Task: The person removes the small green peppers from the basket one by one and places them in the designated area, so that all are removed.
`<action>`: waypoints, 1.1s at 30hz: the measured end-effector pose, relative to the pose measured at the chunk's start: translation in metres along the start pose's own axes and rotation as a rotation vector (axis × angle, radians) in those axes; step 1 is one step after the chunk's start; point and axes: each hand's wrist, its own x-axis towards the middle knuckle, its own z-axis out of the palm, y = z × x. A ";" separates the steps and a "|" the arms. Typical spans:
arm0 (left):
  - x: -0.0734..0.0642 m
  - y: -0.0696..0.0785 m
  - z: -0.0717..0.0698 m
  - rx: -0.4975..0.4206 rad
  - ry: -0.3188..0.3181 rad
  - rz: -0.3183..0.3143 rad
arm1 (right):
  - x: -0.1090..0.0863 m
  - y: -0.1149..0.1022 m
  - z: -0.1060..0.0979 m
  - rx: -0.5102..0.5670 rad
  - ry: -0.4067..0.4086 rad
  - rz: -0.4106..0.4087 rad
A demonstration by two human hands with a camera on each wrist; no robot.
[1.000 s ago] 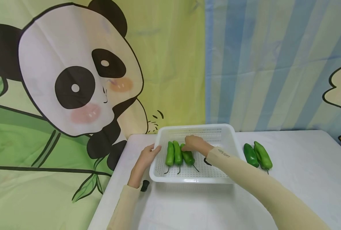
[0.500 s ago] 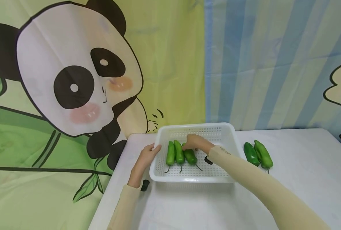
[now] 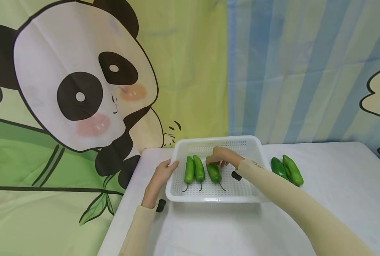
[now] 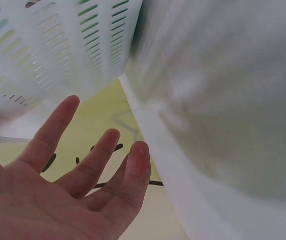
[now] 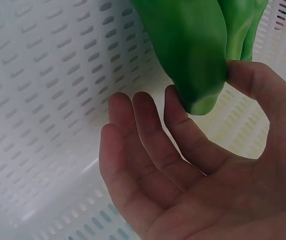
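A white perforated plastic basket [image 3: 212, 199] stands on the table. Inside lie two light green peppers side by side, the left pepper [image 3: 189, 170] and the middle pepper [image 3: 199, 169], stems toward me. My right hand [image 3: 223, 155] pinches the far tip of a third, darker green pepper [image 3: 214, 173] between thumb and index finger. In the right wrist view the other fingers curve loosely below that pepper [image 5: 190, 50]. My left hand [image 3: 162, 175] holds the basket's left rim, its thumb over the edge. Its other fingers stretch along the outer wall [image 4: 87, 45] in the left wrist view.
Two more green peppers, a dark one [image 3: 278, 167] and a lighter one [image 3: 293, 170], lie on the white tablecloth [image 3: 337, 199] right of the basket. Behind the table hangs a curtain [image 3: 190, 71] printed with a panda and stripes.
My right hand has shifted slightly right with the third pepper, and a gap has opened between it and the middle pepper. My left hand stays on the rim.
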 end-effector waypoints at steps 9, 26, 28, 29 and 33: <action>0.001 0.000 0.000 0.008 0.000 -0.002 | -0.004 0.012 -0.008 0.073 -0.052 0.013; 0.000 0.000 -0.001 -0.006 0.014 -0.017 | -0.022 0.029 -0.039 0.244 -0.172 -0.031; 0.000 0.000 -0.001 0.002 0.020 -0.017 | -0.024 0.029 -0.044 0.262 -0.187 -0.027; 0.000 0.000 -0.001 0.004 0.021 -0.015 | -0.025 0.030 -0.046 0.273 -0.196 -0.021; -0.001 0.001 0.000 0.012 0.015 -0.012 | -0.030 0.029 -0.053 0.309 -0.243 0.002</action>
